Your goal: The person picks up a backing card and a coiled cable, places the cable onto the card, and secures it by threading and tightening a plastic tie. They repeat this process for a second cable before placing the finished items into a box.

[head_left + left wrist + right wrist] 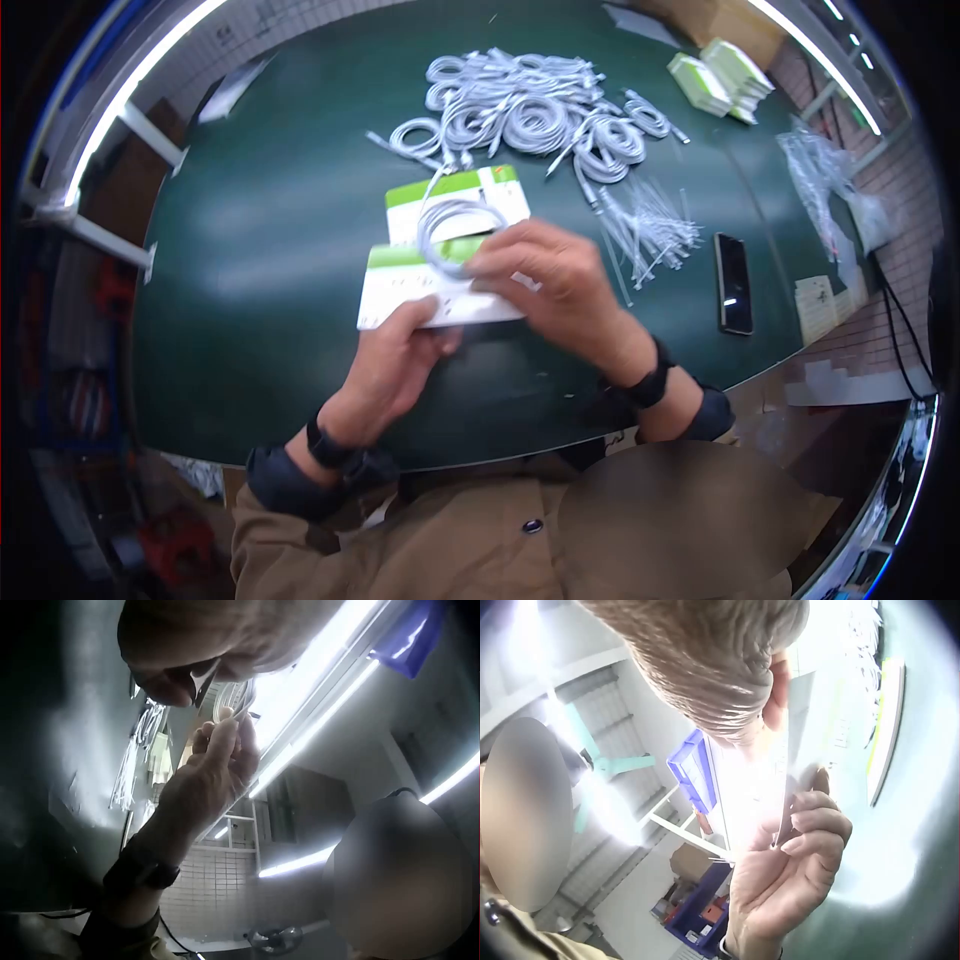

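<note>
A white card with a green band (400, 290) is held just above the dark green table (260, 240). My left hand (425, 325) pinches its near edge, thumb on top. A coiled white cable (448, 222) lies across this card and a second green-and-white card (480, 195) behind it. My right hand (482, 270) curls over the coil's near side and pinches it against the card. In the right wrist view my left hand (795, 847) grips the thin card (804, 727) from below. The left wrist view shows my right hand (217, 761) with fingers closed on a white strand.
A heap of coiled white cables (530, 110) lies at the far middle, with a bundle of clear strips (650, 230) to its right. A black phone (733, 283) lies right of my hands. Stacked green-white cards (725, 75) and plastic bags (830, 180) sit far right.
</note>
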Motion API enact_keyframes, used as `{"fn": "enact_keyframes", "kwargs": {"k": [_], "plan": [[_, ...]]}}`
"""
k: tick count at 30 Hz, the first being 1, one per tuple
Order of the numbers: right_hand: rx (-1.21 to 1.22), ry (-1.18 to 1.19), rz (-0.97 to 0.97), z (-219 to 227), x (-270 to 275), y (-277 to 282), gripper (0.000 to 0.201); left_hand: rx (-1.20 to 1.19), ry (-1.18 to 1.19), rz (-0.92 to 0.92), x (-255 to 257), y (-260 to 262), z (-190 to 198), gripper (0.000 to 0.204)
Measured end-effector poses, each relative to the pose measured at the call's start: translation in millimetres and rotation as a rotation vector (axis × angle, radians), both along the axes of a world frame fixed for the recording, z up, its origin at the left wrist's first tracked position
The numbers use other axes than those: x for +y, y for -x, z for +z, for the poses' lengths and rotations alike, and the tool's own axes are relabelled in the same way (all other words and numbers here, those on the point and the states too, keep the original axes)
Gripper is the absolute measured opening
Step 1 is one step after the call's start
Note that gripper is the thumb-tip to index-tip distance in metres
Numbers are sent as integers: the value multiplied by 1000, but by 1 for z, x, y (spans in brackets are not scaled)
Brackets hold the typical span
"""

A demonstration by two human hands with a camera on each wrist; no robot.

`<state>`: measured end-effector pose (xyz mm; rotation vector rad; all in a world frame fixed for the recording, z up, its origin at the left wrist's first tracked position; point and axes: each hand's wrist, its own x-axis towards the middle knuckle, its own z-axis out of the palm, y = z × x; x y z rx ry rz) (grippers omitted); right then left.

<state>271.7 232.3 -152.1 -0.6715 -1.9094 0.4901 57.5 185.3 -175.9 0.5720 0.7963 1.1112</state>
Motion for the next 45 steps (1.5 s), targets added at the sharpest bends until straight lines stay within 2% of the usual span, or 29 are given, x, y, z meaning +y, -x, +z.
{"fn": "enact_keyframes", "kwargs": {"k": [3,6,9,15,16,22,32,34,37,40,43,45], "plan": [[-68,-43,-85,8,5,-8,26,38,-107,-42,15,-3,-1,34],[-144,-86,-124,3,7,-7,24,45,-85,-41,23,-6,-5,30],[-202,-64,-121,-9,8,-2,24,58,-137,-88,26,-9,-6,40],[-206,-12,-83,-21,9,6,22,-17,-139,-155,28,1,-20,43],[-207,-2,-81,-21,9,8,22,-54,-121,-135,27,2,-21,33],[-160,78,-54,-29,8,14,21,-28,-137,-180,26,8,-23,41],[-94,84,22,-42,-1,29,23,214,-169,80,28,-12,-21,34],[-104,83,29,-43,-2,30,24,232,-207,76,29,-8,-28,32],[-118,82,59,-45,1,28,24,213,-194,184,31,-16,-26,33],[-117,129,84,-40,2,23,24,216,-173,145,30,-13,-22,32],[-104,210,86,-39,-1,21,23,177,-137,-5,30,0,-17,31],[-96,230,79,-41,-1,22,22,226,-108,-6,29,0,-14,31]]}}
